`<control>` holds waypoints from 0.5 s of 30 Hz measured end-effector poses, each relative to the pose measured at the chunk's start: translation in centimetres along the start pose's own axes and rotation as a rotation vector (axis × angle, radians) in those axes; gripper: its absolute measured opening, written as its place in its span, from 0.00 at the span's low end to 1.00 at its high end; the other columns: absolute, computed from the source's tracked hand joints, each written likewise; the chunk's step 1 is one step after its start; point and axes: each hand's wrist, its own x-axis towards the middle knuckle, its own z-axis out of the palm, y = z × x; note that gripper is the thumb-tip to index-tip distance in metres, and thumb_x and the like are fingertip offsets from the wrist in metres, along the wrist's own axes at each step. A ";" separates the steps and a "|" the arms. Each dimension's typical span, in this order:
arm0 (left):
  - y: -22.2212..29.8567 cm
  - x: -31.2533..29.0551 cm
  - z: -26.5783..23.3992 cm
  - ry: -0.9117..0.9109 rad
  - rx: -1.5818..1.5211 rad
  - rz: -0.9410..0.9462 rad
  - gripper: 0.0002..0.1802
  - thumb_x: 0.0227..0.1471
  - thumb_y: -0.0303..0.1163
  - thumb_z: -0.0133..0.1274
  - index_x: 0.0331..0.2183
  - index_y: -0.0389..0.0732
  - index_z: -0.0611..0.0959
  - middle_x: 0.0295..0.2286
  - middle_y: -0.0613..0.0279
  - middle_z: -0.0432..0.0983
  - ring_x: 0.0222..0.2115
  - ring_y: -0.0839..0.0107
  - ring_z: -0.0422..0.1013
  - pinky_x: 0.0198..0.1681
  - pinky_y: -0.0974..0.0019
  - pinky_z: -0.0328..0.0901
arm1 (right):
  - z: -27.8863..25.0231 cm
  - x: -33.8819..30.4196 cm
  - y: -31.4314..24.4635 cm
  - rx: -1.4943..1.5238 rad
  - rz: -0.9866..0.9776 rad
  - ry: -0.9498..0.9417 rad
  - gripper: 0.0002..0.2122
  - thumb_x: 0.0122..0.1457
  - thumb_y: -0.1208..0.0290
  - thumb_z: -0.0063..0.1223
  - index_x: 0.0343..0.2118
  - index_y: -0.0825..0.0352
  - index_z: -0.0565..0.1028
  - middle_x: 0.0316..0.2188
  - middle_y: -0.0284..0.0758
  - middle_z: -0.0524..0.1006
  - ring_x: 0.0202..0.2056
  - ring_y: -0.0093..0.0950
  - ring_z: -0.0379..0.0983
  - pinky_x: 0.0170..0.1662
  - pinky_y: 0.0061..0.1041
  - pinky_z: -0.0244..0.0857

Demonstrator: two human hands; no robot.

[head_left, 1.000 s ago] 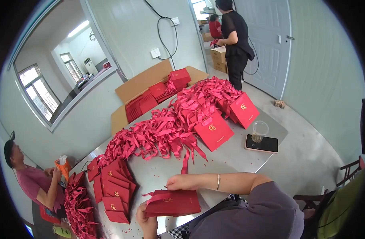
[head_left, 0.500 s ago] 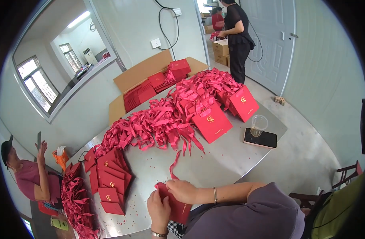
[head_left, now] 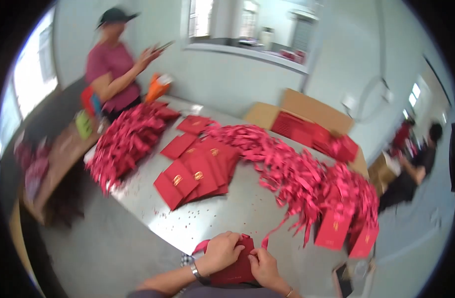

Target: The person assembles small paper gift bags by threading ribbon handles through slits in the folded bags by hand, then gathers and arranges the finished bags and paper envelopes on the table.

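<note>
A small red paper gift bag (head_left: 232, 274) is between my hands at the near edge of the table. My left hand (head_left: 224, 253) lies over its upper left part, with the fingers curled onto its top edge. At the bag's right side, my right hand (head_left: 264, 268) pinches by its upper edge, where a red ribbon (head_left: 277, 229) rises from the fingers. Another bit of ribbon (head_left: 201, 246) sticks out left of my left hand. Further off lies a stack of flat red bags (head_left: 202, 169) with gold emblems.
Ribboned bags are heaped at left (head_left: 130, 139) and right (head_left: 307, 179) on the metal table (head_left: 252, 208). Behind stands an open carton (head_left: 314, 107) of red bags. A phone (head_left: 343, 280) and clear cup (head_left: 360, 269) lie right. One person (head_left: 113, 69) holds a device; others are beyond the doorway.
The view has swung left. My left hand has come over the bag's top, and my right hand has shifted from the top to its right side.
</note>
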 end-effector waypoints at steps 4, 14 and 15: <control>-1.0 0.5 0.3 -0.091 -0.050 -0.148 0.13 0.49 0.36 0.55 0.34 0.39 0.76 0.27 0.49 0.76 0.31 0.48 0.73 0.34 0.51 0.67 | -1.5 1.8 1.5 -0.094 -0.045 0.069 0.05 0.57 0.72 0.51 0.34 0.68 0.73 0.27 0.41 0.76 0.30 0.40 0.74 0.34 0.35 0.68; -5.2 2.8 2.5 -0.194 -0.123 -0.044 0.13 0.43 0.33 0.54 0.34 0.39 0.75 0.25 0.54 0.73 0.27 0.52 0.72 0.29 0.53 0.66 | 3.9 5.4 2.3 -0.054 -0.126 -0.105 0.06 0.59 0.72 0.49 0.34 0.70 0.72 0.30 0.44 0.75 0.31 0.43 0.72 0.35 0.35 0.66; -5.4 2.8 2.7 -0.213 -0.136 -0.085 0.13 0.43 0.33 0.54 0.34 0.39 0.75 0.25 0.54 0.73 0.27 0.52 0.72 0.29 0.53 0.66 | 3.9 5.5 2.4 -0.054 -0.093 -0.090 0.06 0.59 0.72 0.49 0.34 0.70 0.72 0.30 0.43 0.75 0.31 0.43 0.72 0.36 0.35 0.66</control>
